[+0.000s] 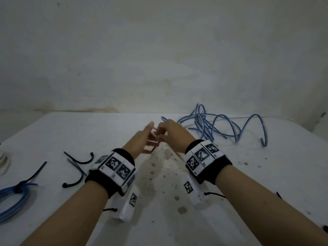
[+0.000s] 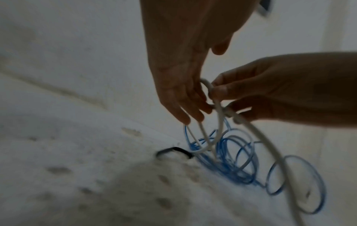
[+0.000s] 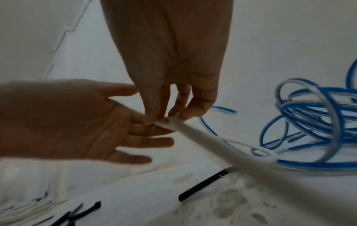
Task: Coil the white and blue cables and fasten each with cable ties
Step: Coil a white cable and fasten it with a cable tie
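White cable [image 3: 195, 134] pinched in right fingers [image 3: 152, 116] (left hand [image 3: 81, 122] flat)

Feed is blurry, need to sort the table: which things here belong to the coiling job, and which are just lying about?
In the job:
white cable, pinched by right hand
left hand, open beside it
loose blue cable
black cable ties
tied blue coil

Lying about:
nothing besides the stained table

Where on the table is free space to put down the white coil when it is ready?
Bare table lies near the right forearm, in front of the loose blue cable. The stained middle strip between the wrists is free too. The left is crowded: black cable ties and the tied blue coil.
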